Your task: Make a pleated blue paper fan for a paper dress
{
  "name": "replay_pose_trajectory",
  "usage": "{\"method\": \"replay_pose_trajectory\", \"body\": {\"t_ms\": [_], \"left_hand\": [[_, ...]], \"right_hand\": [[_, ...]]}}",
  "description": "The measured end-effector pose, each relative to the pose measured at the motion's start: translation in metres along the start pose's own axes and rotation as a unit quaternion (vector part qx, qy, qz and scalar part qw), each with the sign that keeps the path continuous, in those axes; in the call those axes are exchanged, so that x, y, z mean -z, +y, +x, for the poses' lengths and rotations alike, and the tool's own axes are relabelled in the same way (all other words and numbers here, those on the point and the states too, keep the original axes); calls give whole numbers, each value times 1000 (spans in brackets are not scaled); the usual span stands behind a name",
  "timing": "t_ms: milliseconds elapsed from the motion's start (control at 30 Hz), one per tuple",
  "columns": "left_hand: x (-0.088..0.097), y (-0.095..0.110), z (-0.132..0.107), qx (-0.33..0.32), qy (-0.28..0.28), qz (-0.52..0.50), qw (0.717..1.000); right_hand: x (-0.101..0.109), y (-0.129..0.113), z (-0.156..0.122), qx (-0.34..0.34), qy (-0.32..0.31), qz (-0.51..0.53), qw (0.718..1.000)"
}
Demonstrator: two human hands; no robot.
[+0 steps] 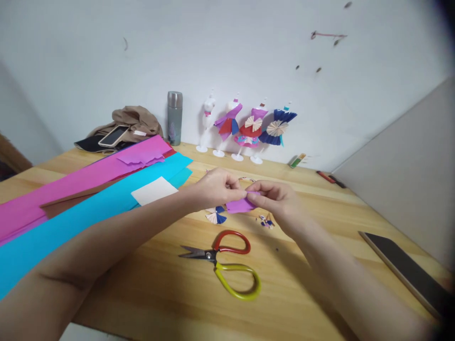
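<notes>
My left hand (215, 188) and my right hand (275, 199) meet above the wooden table (320, 222), both pinching a small purple paper piece (240, 205) between thumb and fingers. Just below it on the table lies a small folded paper fan in cream and blue (216, 215). A tiny coloured paper scrap (266, 221) lies under my right hand. Scissors with one red and one yellow handle (227, 263) lie closed on the table in front of my hands.
Long pink (81, 180) and cyan (88, 208) paper sheets lie at left with a white card (154, 190) on them. Several small dress-form figures in paper dresses (245, 128), a metal flask (174, 117), a phone on brown cloth (114, 135) stand at the back. A dark tablet (405, 270) lies at right.
</notes>
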State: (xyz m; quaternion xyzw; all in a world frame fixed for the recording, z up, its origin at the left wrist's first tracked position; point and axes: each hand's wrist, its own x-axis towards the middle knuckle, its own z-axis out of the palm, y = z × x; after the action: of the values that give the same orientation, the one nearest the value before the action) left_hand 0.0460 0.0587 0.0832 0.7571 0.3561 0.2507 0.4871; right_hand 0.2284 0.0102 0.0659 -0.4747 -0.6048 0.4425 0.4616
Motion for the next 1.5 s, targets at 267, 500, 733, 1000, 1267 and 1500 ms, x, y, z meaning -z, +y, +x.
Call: {"method": "replay_pose_trajectory", "body": {"t_ms": [267, 500, 733, 1000, 1267, 1500], "left_hand": [[3, -6, 3, -13, -24, -23, 999], [6, -4, 3, 1, -41, -54, 998], [6, -7, 4, 6, -60, -21, 998], [7, -7, 0, 8, -65, -9, 998], [27, 2, -6, -42, -78, 147, 985], [121, -13, -3, 17, 112, 312, 943]], "right_hand": [[-2, 0, 0, 16, 28, 1, 999], [1, 2, 0, 20, 37, 1, 999], [-3, -1, 2, 29, 34, -16, 999], [-3, 3, 1, 11, 29, -40, 999], [3, 14, 5, 15, 24, -59, 998], [1, 18, 5, 4, 6, -48, 999]]}}
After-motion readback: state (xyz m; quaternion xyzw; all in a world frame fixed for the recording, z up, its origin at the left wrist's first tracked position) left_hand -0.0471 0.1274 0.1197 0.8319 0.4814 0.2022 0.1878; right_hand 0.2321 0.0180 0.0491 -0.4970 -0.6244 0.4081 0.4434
